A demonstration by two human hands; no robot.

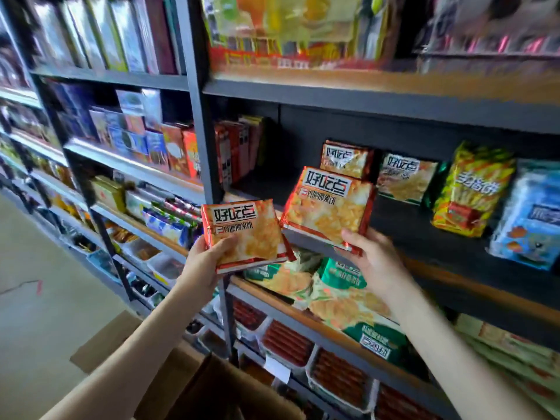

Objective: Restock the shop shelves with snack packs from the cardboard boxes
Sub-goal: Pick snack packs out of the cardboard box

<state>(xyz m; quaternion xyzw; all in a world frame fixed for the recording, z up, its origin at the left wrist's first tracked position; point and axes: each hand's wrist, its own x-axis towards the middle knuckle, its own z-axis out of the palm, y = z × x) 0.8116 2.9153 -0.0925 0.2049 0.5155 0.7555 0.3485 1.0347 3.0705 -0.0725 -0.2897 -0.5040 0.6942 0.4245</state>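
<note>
My left hand [202, 262] grips a red and orange snack pack [247, 234] by its lower left corner, in front of the shelf post. My right hand [374, 259] holds a second pack of the same kind [327, 204] from below, at the front edge of the dark middle shelf [403, 225]. Further back on that shelf stands a third matching pack [345, 159], upright. An open cardboard box [194, 386] sits at the bottom of the view, under my arms; its contents are hidden.
On the same shelf, to the right, stand a green-edged pack [406, 177], a yellow pack [471, 189] and a blue pack [530, 216]. Green packs [342, 289] lie on the shelf below. A grey upright post [197, 95] divides the shelving. Bare floor [36, 268] lies to the left.
</note>
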